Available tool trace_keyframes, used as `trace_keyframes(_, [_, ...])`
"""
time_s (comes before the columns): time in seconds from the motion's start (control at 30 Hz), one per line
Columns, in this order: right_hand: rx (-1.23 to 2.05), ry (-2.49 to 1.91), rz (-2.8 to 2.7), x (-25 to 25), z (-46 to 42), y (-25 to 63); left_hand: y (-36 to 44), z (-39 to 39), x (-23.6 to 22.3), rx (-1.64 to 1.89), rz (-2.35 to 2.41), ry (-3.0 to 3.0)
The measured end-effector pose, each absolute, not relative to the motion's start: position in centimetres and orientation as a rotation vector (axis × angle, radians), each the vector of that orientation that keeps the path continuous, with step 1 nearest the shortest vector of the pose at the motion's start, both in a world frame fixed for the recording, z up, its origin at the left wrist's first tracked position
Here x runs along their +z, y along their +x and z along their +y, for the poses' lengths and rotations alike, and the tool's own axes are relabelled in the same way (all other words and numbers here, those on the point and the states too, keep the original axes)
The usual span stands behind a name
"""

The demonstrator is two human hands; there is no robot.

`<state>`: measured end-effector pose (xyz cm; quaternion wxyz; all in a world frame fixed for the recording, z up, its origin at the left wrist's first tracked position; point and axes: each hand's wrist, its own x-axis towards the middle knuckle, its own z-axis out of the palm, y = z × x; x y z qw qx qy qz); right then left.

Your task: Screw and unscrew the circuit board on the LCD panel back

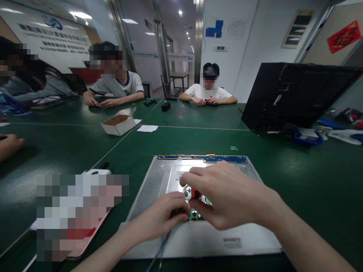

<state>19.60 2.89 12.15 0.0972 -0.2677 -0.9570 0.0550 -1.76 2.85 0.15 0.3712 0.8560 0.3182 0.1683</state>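
Observation:
A flat silver display panel (pixel 170 170) lies back side up on the green table, with a blue circuit strip (pixel 181 157) along its far edge. Near its middle is a small green circuit board (pixel 195 215), partly covered by my hands. My right hand (pixel 227 194) is closed around a red-and-black screwdriver (pixel 195 193), held over the board; its tip is hidden. At the board's left side, my left hand (pixel 167 211) has its fingers curled together, and what they pinch is hidden. Dark cables (pixel 161 251) run from beneath this hand toward the near edge.
A phone-like pink-edged object (pixel 93 241), partly blurred out, lies left of the panel. Farther off are an open white box (pixel 119 125), a black monitor (pixel 295 94) and a blue tray (pixel 307 138). Several people sit around the table; a co-worker's hand (pixel 11 145) rests at far left.

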Motion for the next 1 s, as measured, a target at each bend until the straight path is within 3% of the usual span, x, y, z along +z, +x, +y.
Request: trace_keyframes(1.0, [0.182,-0.848,-2.839,12.08,3.04,19.53,-1.89,2.82,0.07,0.397,0.827,2.199])
